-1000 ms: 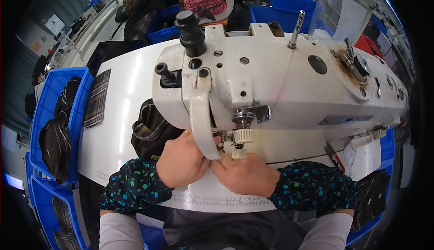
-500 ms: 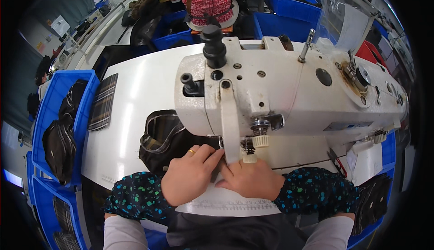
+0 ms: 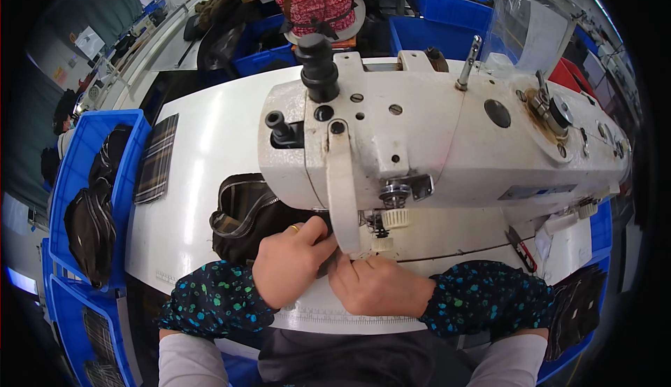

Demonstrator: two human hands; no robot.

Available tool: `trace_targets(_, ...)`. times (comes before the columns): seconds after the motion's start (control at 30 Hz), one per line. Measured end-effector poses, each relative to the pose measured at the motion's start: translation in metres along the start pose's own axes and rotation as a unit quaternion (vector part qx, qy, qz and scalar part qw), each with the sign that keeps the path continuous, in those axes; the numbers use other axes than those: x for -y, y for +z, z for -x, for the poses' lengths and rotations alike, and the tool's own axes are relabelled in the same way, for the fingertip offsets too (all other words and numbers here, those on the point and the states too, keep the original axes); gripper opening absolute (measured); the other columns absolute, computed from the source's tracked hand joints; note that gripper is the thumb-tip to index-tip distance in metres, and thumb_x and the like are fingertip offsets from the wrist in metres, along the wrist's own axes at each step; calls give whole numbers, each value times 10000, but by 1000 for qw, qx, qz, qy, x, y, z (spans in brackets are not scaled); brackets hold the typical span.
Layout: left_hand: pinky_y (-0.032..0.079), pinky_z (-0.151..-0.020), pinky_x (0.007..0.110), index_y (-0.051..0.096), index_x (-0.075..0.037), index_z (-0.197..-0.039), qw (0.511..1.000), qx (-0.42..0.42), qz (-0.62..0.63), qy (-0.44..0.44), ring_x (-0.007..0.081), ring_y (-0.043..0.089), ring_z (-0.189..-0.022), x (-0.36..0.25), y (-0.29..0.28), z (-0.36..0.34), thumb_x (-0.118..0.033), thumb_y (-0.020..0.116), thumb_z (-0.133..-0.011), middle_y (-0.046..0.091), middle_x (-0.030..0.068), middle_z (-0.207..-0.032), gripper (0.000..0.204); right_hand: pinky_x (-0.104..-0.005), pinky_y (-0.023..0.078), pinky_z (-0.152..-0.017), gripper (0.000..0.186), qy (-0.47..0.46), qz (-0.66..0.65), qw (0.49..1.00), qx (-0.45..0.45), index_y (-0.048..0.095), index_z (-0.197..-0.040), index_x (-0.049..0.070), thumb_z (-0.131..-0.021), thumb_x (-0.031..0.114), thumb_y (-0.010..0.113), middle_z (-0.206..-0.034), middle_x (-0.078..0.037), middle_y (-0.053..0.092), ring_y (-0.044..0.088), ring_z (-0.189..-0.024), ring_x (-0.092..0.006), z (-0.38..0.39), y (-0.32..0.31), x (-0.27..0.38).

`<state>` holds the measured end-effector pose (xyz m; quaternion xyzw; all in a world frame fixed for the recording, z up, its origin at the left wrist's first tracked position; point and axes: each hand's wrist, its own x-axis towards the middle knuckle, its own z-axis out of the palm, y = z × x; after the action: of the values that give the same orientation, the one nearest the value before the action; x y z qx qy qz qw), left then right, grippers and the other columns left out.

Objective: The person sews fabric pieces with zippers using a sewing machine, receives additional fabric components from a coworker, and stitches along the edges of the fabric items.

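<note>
A dark fabric pouch with a curved zipper and plaid inside lies at the left of the white sewing machine's head, one side running under it. My left hand, a ring on one finger, grips the pouch's near edge beside the needle area. Close to its fingertips, my right hand has curled fingers pinched at the same fabric edge, in front of the machine. A white lever in front hides the needle and part of the cloth. Both forearms wear dark speckled sleeve covers.
At the left, a blue bin holds more dark zippered pouches. A plaid piece lies beside it on the white table. Red-handled snips rest at the right, near stacked dark pieces. Another person sits beyond the machine.
The view has shifted slightly. My right fingers have drawn in from stretched to curled. My left fingers have bunched closer together, and the pouch has shifted a little against the machine.
</note>
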<state>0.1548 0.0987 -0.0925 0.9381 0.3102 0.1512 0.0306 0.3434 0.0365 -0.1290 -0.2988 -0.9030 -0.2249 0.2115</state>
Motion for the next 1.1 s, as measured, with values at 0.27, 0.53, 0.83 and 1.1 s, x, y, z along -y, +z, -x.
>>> trace_targets(0.27, 542, -598, 294, 728, -145, -892, 997, -52, -44, 39, 184, 627, -875, -9, -2, -2, -162, 671, -674, 607, -1, -1047, 226, -229, 409, -510, 202, 21, -4, 999, 32, 697, -887, 15, -769, 152, 609, -827, -129, 695, 577, -582, -114, 1, -5, 4)
trace_targets(0.53, 557, -641, 282, 722, -147, -914, 997, -47, -51, 25, 174, 645, -971, -14, 0, -1, -171, 668, -686, 635, 0, -1073, 236, -244, 417, -460, 178, 3, -31, 999, -7, 679, -773, -17, -748, 149, 619, -799, -216, 697, 570, -511, -135, 3, 1, 4)
trace_targets(0.83, 558, -600, 291, 714, -131, -931, 998, -39, -57, 10, 177, 647, -942, -8, 10, -8, -178, 667, -698, 628, 7, -1032, 242, -233, 424, -506, 205, 34, -20, 998, 54, 692, -871, 5, -734, 134, 611, -788, -91, 661, 578, -587, -115, 2, -4, -1)
trace_targets(1.1, 581, -658, 297, 721, -123, -1048, 999, -16, -45, -14, 198, 654, -1064, -15, 6, -8, -176, 661, -753, 643, 31, -1091, 306, -257, 397, -464, 135, 40, -26, 999, 5, 660, -784, 42, -732, 157, 615, -642, 1, 526, 545, -546, -120, 6, 4, -5)
